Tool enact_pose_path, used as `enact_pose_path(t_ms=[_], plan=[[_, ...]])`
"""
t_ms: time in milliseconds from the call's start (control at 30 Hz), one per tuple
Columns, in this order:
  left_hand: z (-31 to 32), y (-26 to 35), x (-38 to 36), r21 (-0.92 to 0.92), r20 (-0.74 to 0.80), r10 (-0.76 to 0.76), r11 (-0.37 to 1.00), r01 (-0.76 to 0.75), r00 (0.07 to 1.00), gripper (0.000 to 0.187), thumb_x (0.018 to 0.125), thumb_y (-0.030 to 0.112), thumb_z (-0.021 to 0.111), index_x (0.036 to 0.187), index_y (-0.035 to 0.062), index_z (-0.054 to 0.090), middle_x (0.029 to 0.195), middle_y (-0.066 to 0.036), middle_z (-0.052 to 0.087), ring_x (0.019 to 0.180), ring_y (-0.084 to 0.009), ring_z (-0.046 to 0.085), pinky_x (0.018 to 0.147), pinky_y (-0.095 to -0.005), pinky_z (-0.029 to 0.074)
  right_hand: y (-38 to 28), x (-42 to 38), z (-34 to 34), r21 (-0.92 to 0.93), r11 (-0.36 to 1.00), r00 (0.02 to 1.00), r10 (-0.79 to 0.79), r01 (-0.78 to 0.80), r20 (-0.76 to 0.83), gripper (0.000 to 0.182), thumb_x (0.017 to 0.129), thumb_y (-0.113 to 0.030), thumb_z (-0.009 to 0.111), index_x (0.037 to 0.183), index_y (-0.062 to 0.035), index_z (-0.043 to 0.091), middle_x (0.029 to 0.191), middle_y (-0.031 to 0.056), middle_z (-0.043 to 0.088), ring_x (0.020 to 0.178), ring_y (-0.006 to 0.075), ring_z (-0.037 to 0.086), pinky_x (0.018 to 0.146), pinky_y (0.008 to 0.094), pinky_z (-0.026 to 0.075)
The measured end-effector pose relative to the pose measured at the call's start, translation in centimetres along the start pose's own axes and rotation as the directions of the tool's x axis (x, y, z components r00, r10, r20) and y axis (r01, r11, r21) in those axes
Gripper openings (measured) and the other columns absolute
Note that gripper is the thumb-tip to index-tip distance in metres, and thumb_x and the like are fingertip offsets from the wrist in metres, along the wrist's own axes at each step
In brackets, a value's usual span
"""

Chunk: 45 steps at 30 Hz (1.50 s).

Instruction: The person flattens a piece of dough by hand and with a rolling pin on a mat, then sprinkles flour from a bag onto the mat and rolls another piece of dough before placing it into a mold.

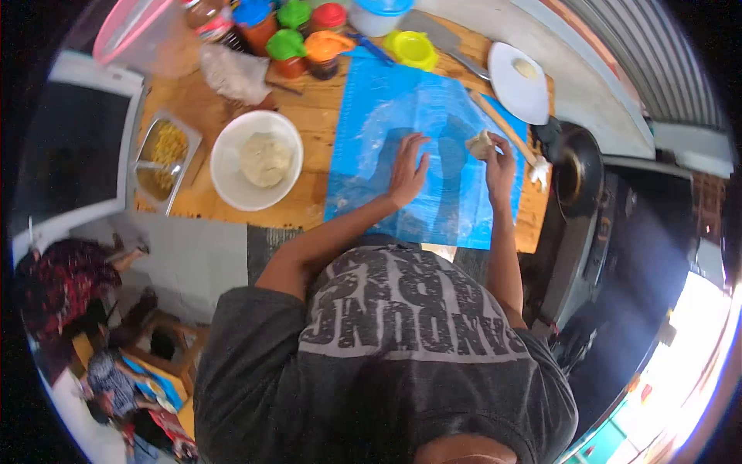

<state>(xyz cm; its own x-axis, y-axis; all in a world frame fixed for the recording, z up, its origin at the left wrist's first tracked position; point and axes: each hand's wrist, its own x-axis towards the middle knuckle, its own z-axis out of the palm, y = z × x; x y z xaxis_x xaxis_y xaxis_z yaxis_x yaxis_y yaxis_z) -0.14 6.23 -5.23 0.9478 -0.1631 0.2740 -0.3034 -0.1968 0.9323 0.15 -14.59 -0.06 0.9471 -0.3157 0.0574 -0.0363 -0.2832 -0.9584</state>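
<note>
My right hand [502, 166] pinches a small pale dough piece [480, 145] over the right part of a flour-dusted blue mat [363, 185]. My left hand [408, 172] is at the middle of the mat, fingers stretched out and holding nothing. Just beyond my right hand, a wooden rolling pin [504, 124] lies at a slant. Behind it, a white plate [504, 87] bears another pale dough piece [525, 69]. Off to the left stands a white bowl [224, 185] with a lump of dough [265, 160] inside.
A metal tray [184, 178] of yellow filling sits at the table's left end. Sauce bottles [287, 54], a bag of white powder [234, 73] and a yellow container [411, 49] line the back. A dark pan [578, 170] is at the right. Other people [69, 286] are at lower left.
</note>
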Motion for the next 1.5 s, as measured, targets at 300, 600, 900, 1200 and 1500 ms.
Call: enact_pose_path(t_ms=[300,600,900,1200,1500], plan=[[-7.9,3.3,-1.6,-0.756,0.450,-0.530,0.202,0.623,0.718,0.037,0.097,0.035,0.053,0.118,0.0038,0.054,0.114,-0.011,0.060,0.104,-0.0227,0.060,0.090,-0.0396,0.053,-8.9,-8.6,10.8,-0.317,0.876,0.906,-0.253,0.363,0.339,0.016,0.079,-0.006,0.069,0.095,-0.0029,0.066,0.086,0.0143,0.068,0.072,0.0301,0.067,0.065,0.0330,0.054],[-14.7,4.3,-1.9,-0.641,0.089,-0.522,0.622,0.450,0.848,0.029,0.097,0.029,0.055,0.114,0.0059,0.058,0.100,-0.006,0.061,0.072,-0.0103,0.058,0.057,-0.0252,0.048,-8.8,-7.0,14.7,0.130,0.991,0.859,-0.035,-0.037,0.511,0.012,0.079,-0.012,0.075,0.086,-0.0041,0.069,0.075,0.0068,0.064,0.068,0.0137,0.060,0.061,0.0299,0.049],[-21.0,4.1,-4.2,0.020,-0.416,-0.201,0.973,0.230,0.887,0.025,0.093,0.026,0.061,0.100,0.0026,0.065,0.084,-0.009,0.068,0.078,-0.0221,0.065,0.068,-0.0324,0.050,-12.5,-5.1,20.7,0.154,0.984,0.493,-0.176,0.085,0.852,0.027,0.085,-0.023,0.074,0.075,-0.0012,0.061,0.071,0.0005,0.063,0.064,0.0053,0.050,0.056,0.0265,0.042],[-25.8,3.2,-2.4,0.934,-0.086,0.044,0.350,0.066,0.995,0.043,0.094,0.033,0.054,0.131,0.0097,0.055,0.146,-0.018,0.038,0.134,-0.0385,0.035,0.108,-0.0527,0.031,-12.9,1.3,32.9,0.025,0.732,0.723,-0.678,0.681,0.133,0.048,0.078,-0.036,0.077,0.106,-0.0005,0.060,0.082,0.0116,0.067,0.075,0.0223,0.066,0.066,0.0355,0.052],[-27.0,0.6,-2.7,0.848,0.008,-0.193,0.521,0.096,0.981,0.063,0.097,0.040,0.047,0.150,0.0121,0.029,0.159,-0.015,0.012,0.146,-0.0378,0.007,0.115,-0.0578,0.008,-14.9,2.4,40.3,-0.175,0.883,0.860,-0.350,0.435,0.372,0.052,0.091,-0.044,0.057,0.076,0.0047,0.066,0.070,0.0259,0.063,0.067,0.0435,0.064,0.063,0.0475,0.052]])
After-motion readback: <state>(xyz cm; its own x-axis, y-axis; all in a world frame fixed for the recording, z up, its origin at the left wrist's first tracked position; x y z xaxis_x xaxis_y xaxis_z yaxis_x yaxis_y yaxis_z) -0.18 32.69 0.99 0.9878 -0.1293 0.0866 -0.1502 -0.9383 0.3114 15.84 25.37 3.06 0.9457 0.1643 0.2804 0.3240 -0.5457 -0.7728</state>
